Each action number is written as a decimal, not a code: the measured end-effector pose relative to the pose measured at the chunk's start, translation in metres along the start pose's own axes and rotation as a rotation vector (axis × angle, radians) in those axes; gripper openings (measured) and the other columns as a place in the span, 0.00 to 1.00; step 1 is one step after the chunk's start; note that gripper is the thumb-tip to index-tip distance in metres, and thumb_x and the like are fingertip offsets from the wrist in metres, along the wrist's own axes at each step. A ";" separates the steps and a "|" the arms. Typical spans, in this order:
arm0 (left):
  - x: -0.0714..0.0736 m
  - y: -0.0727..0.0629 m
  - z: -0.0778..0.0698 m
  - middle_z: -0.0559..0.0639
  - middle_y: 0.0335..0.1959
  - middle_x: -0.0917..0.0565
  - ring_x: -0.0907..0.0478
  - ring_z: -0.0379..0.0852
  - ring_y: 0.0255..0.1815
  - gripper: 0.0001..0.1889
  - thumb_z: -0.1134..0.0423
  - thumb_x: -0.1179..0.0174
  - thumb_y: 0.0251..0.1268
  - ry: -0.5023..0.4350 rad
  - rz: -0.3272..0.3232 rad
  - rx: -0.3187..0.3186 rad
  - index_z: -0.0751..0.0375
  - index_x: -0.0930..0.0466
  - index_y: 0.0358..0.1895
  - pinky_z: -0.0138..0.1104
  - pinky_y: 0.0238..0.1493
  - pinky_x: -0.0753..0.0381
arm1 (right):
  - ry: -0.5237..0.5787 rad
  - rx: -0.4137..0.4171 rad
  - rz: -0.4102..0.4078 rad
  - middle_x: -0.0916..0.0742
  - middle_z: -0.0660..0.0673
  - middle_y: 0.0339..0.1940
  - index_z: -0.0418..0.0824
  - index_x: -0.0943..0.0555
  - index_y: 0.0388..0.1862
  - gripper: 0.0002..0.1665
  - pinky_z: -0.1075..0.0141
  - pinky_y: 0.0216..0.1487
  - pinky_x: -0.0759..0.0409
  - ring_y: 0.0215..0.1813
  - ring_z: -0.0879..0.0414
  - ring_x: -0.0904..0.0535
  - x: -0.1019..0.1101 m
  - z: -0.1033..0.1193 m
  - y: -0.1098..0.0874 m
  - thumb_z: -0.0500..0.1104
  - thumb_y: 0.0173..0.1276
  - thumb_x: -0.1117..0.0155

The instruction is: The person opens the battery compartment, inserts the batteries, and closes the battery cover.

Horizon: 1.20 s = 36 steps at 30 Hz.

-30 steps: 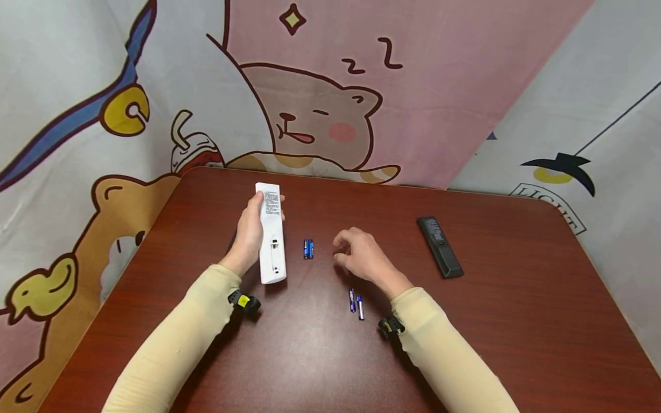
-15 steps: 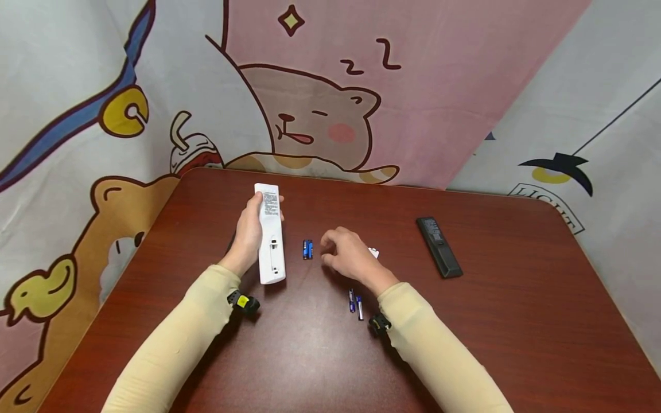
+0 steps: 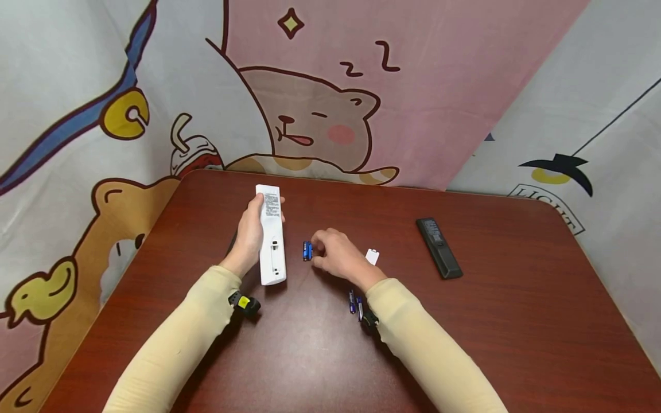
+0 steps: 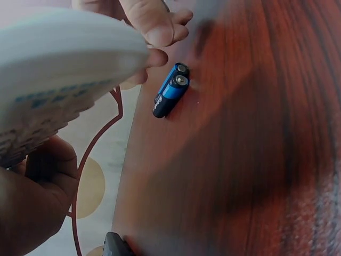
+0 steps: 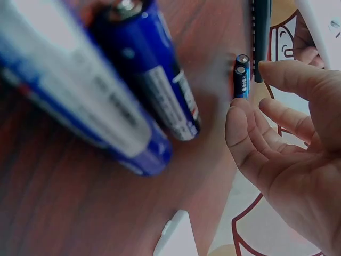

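My left hand (image 3: 248, 234) grips a white remote control (image 3: 271, 226) back side up, its battery slot uncovered and without cells. Two blue-and-black batteries (image 3: 307, 251) lie side by side on the table to its right. The fingertips of my right hand (image 3: 338, 255) are right beside this pair, with thumb and fingers spread and nothing held between them, as the right wrist view shows. Behind that hand lies a small white battery cover (image 3: 372, 256), partly hidden by the wrist.
Two more batteries, dark blue and silver (image 5: 154, 74), lie by the right wrist. A black remote (image 3: 439, 248) rests face down on the right of the brown table (image 3: 516, 321). Beyond the left hand is a long dark object (image 5: 261, 37). A printed cloth hangs behind the table.
My right hand has moved left to the blue-and-black batteries, uncovering the white battery cover behind it. The left hand and the white remote have stayed in place.
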<state>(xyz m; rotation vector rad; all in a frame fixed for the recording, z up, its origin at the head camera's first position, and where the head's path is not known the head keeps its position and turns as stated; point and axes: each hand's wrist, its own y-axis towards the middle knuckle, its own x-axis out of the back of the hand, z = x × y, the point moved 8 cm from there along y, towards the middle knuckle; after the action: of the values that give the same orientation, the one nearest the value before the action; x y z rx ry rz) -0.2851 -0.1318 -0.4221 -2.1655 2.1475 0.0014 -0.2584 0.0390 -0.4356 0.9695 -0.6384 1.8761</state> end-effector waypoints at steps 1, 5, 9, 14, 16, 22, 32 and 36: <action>0.000 0.000 0.000 0.50 0.29 0.20 0.27 0.39 0.27 0.35 0.43 0.71 0.85 -0.005 0.000 0.001 0.68 0.24 0.64 0.30 0.29 0.29 | -0.005 0.005 0.000 0.18 0.43 0.40 0.37 0.18 0.50 0.19 0.57 0.47 0.21 0.43 0.50 0.22 -0.001 0.001 0.001 0.39 0.62 0.23; 0.000 0.001 0.000 0.52 0.29 0.20 0.27 0.39 0.27 0.34 0.44 0.71 0.85 -0.021 -0.001 0.002 0.69 0.24 0.64 0.30 0.29 0.29 | -0.015 0.011 0.005 0.19 0.42 0.40 0.37 0.18 0.52 0.21 0.58 0.47 0.21 0.42 0.50 0.23 -0.003 0.003 0.005 0.39 0.62 0.23; 0.001 0.001 -0.001 0.54 0.30 0.20 0.27 0.40 0.27 0.34 0.44 0.71 0.85 -0.022 -0.004 0.004 0.68 0.23 0.64 0.30 0.30 0.29 | -0.026 -0.005 0.022 0.19 0.43 0.41 0.38 0.19 0.55 0.23 0.58 0.47 0.21 0.44 0.51 0.22 -0.006 0.002 0.009 0.40 0.63 0.24; 0.001 0.001 0.000 0.53 0.30 0.21 0.27 0.39 0.28 0.35 0.43 0.71 0.85 -0.009 -0.002 0.008 0.69 0.24 0.65 0.30 0.32 0.29 | -0.034 -0.025 0.042 0.19 0.43 0.42 0.40 0.20 0.58 0.26 0.58 0.47 0.20 0.44 0.51 0.22 -0.009 0.003 0.013 0.42 0.63 0.23; 0.001 0.000 0.000 0.51 0.30 0.21 0.27 0.39 0.28 0.35 0.43 0.72 0.85 -0.002 0.000 0.009 0.69 0.25 0.65 0.30 0.32 0.29 | -0.033 -0.034 0.052 0.19 0.42 0.44 0.40 0.20 0.60 0.27 0.58 0.48 0.20 0.44 0.51 0.22 -0.011 0.003 0.014 0.43 0.63 0.23; 0.002 0.000 -0.001 0.49 0.30 0.21 0.27 0.39 0.28 0.36 0.43 0.72 0.85 0.007 0.000 0.002 0.70 0.25 0.66 0.30 0.32 0.29 | -0.054 -0.057 0.079 0.18 0.41 0.48 0.40 0.20 0.61 0.29 0.57 0.52 0.18 0.46 0.50 0.21 -0.013 0.003 0.018 0.43 0.62 0.21; 0.006 0.000 0.000 0.50 0.29 0.21 0.27 0.39 0.27 0.35 0.44 0.72 0.85 -0.001 -0.012 0.002 0.71 0.25 0.65 0.30 0.31 0.29 | -0.090 -0.064 0.098 0.18 0.40 0.49 0.39 0.20 0.61 0.29 0.56 0.52 0.17 0.49 0.48 0.19 -0.017 0.003 0.022 0.43 0.62 0.21; 0.006 0.001 -0.001 0.52 0.30 0.21 0.27 0.39 0.28 0.35 0.44 0.71 0.85 0.002 -0.011 -0.002 0.69 0.24 0.65 0.30 0.31 0.29 | -0.107 -0.066 0.096 0.18 0.40 0.49 0.39 0.20 0.61 0.29 0.56 0.52 0.17 0.48 0.48 0.19 -0.018 0.003 0.022 0.43 0.62 0.22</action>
<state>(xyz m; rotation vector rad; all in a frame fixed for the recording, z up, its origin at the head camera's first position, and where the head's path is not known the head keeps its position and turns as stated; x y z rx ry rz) -0.2856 -0.1379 -0.4218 -2.1797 2.1373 0.0006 -0.2718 0.0183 -0.4496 1.0174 -0.8192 1.8833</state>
